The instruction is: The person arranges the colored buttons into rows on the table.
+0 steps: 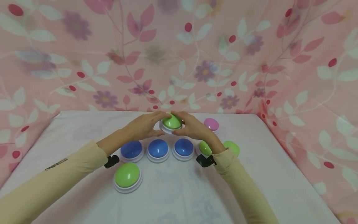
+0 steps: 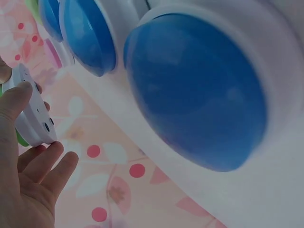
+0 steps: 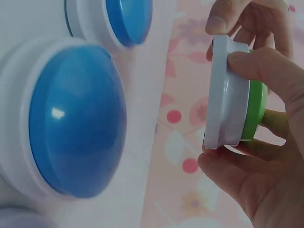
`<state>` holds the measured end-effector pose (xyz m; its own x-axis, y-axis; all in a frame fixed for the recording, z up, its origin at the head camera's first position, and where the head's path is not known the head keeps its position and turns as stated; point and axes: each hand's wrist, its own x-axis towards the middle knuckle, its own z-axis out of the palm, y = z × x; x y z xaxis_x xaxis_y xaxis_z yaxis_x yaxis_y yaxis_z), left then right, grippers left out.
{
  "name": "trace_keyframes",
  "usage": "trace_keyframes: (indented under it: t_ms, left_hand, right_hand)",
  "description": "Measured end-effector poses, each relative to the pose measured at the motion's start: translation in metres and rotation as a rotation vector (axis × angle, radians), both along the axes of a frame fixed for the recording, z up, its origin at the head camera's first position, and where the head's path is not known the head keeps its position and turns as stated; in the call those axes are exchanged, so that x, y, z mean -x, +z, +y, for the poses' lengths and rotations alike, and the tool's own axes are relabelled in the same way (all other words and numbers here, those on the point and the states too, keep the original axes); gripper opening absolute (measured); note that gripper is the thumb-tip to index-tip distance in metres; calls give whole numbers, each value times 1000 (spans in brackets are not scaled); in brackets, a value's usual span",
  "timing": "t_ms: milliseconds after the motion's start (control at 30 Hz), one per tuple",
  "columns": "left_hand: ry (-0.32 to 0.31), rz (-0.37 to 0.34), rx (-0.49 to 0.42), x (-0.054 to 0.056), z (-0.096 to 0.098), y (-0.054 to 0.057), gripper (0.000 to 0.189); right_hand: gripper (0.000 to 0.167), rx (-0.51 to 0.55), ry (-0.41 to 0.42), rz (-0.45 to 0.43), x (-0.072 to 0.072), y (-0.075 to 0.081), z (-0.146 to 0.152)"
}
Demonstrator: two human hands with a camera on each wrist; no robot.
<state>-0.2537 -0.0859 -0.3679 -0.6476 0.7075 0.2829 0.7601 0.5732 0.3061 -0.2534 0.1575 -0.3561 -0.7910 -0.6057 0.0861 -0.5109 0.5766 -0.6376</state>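
Both hands hold one dome push button (image 1: 171, 122) with a green cap and a white base, raised above the far part of the table. My left hand (image 1: 144, 126) grips its left side, and my right hand (image 1: 193, 126) grips its right side. In the left wrist view, the white underside (image 2: 35, 111) shows small dark spots, with a thumb on it. The right wrist view shows the button edge-on, its white base (image 3: 230, 95) and green cap (image 3: 256, 109) between the fingers of both hands.
Below the hands stand a row of blue buttons (image 1: 158, 148) and a green button (image 1: 127, 175) at front left. Two more green buttons (image 1: 232, 147) sit by the right wrist, partly hidden. A pink button (image 1: 211, 124) is farther back. Floral cloth (image 1: 179, 62) hangs behind the white table (image 1: 167, 199).
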Motion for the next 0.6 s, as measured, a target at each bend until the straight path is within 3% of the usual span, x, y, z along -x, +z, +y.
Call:
trace_keyframes:
  t_ms: [267, 600]
  left_hand:
    - [6, 40, -11, -23, -19, 0, 70]
    - [21, 57, -36, -50, -24, -1, 70]
  right_hand:
    - [79, -68, -36, -21, -25, 3, -18]
    - [81, -88, -49, 61, -53, -3, -24]
